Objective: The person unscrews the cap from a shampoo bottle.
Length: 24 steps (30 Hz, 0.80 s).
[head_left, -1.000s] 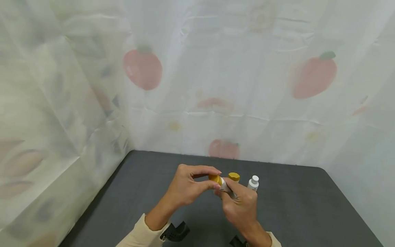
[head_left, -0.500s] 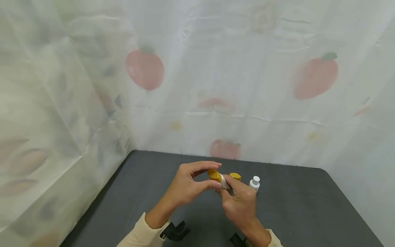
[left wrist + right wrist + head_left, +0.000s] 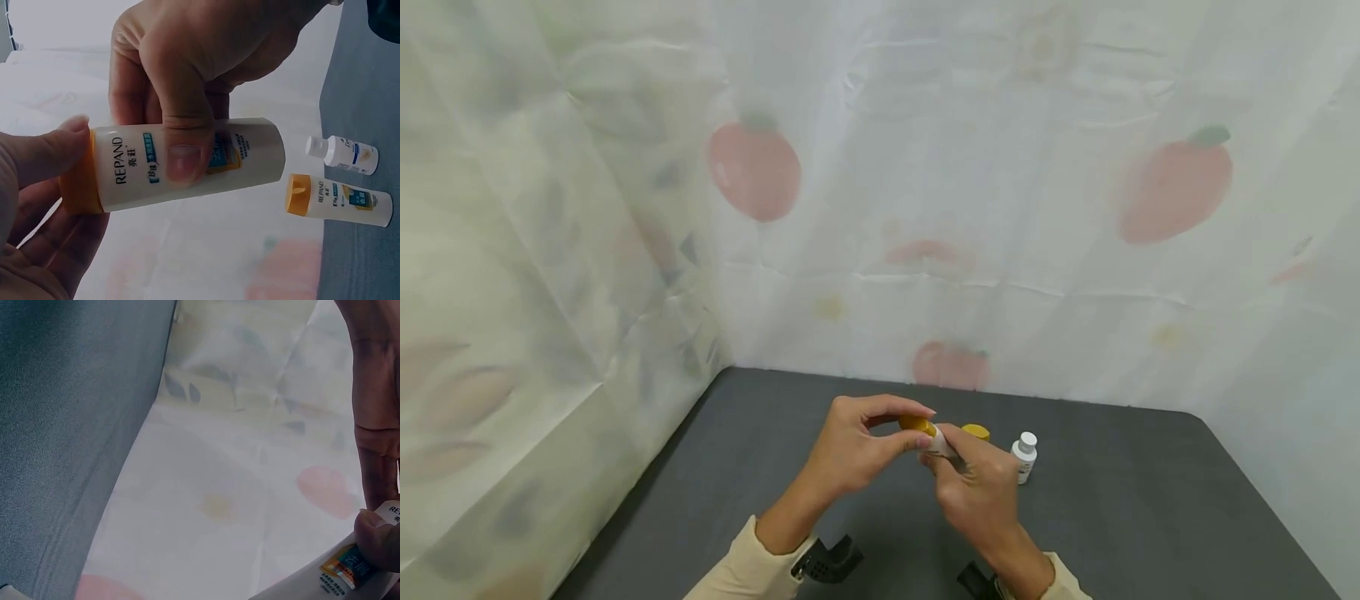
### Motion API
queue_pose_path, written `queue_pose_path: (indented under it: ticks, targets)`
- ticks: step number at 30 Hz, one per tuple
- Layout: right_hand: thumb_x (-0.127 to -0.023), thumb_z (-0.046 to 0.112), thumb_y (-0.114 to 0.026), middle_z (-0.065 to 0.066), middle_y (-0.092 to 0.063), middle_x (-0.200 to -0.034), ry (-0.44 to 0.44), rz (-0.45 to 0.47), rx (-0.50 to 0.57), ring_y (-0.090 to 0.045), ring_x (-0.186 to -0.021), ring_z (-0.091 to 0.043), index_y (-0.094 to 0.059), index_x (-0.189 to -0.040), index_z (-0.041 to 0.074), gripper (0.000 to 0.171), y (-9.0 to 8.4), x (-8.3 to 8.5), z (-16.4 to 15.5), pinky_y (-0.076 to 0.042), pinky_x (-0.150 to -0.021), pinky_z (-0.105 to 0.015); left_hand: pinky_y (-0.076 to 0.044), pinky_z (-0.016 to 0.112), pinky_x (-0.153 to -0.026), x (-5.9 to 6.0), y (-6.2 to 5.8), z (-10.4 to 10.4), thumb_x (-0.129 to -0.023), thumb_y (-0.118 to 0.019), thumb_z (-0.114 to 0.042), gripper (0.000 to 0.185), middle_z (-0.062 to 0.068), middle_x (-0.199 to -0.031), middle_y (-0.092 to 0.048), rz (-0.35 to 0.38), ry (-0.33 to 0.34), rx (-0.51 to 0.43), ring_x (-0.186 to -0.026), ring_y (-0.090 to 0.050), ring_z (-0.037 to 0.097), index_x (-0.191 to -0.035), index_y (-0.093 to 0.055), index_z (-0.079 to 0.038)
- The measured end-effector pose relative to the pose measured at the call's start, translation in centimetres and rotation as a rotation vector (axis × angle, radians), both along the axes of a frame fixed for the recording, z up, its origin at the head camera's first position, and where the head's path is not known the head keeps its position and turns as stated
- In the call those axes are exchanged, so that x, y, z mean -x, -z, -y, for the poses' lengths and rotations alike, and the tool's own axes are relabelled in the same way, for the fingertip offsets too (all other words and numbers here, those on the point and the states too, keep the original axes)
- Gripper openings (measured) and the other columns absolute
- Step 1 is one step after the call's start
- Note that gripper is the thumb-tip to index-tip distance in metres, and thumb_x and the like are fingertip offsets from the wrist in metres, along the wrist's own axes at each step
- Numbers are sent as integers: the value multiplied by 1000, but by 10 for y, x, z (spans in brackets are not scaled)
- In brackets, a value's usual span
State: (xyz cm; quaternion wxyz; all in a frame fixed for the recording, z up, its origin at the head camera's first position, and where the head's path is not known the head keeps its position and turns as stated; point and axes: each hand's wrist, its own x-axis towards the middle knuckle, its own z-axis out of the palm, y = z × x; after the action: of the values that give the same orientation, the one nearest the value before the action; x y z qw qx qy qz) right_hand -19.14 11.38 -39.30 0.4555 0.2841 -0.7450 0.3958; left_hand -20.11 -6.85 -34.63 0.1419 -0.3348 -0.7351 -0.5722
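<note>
Both hands hold a white shampoo bottle (image 3: 125,187) over the table, tilted, with its orange-yellow cap (image 3: 80,178) toward the left. My left hand (image 3: 850,450) pinches that cap between thumb and fingers. Around the body, beside the teal label, my right hand (image 3: 981,483) keeps its grip, the thumb pressed across the front. Part of the label is hidden under that thumb. In the right wrist view, only the lower body of the bottle (image 3: 306,587) shows in the bottom right corner.
Beyond the right hand, a matching shampoo bottle (image 3: 340,203) stands on the dark grey table (image 3: 1120,500). Beside it is a smaller white bottle (image 3: 1024,458) with a white cap. A fruit-printed white curtain (image 3: 865,208) surrounds the table's back and sides.
The left fingertips, lifted slightly off the cap half a second ago, now lie closer on it. The held bottle has tipped a little further left. The whole view has shifted slightly.
</note>
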Motion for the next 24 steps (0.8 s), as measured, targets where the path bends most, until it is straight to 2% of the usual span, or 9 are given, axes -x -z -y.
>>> queue_pose_path:
  ticks: [7,11,16,20,24]
  targets:
    - [-71,-6,-88,-6,-80,-81,18,1,-2,-76,-65,-11,-81,-98,6,31,4,4,-2,-60,-61,-21,-63,30,-90,1,6,-6,-90,-83,-18,20,3,-108,-81,-15,-55,8,-96,-78,11,-110,-81,-15]
    - [-71,-7,-87,-6,-80,-81,22,4,-6,-75,-64,-11,-81,-97,5,30,5,6,-3,-60,-61,-20,-63,31,-90,3,7,-4,-93,-80,-17,22,6,-109,-80,-71,-29,40,-96,-77,12,-115,-79,-13]
    - [-68,-5,-91,-6,-79,-80,39,-1,-19,-75,-66,-12,-80,-97,4,32,5,8,-3,-60,-61,-22,-63,31,-93,5,0,4,-96,-76,-11,25,7,-115,-79,-130,6,110,-102,-77,15,-121,-77,-11]
    - [-65,-5,-92,-7,-79,-81,57,2,-32,-76,-68,-12,-80,-97,5,35,5,8,-2,-60,-62,-23,-63,28,-90,4,-5,7,-95,-76,-10,24,9,-115,-79,-168,-16,163,-102,-78,17,-119,-78,-9]
    - [-65,-5,-92,-6,-79,-81,68,1,-38,-76,-68,-12,-80,-97,5,36,5,7,-1,-61,-62,-25,-63,27,-87,3,-7,7,-94,-77,-11,23,9,-112,-80,-180,-39,176,-99,-78,17,-117,-79,-8]
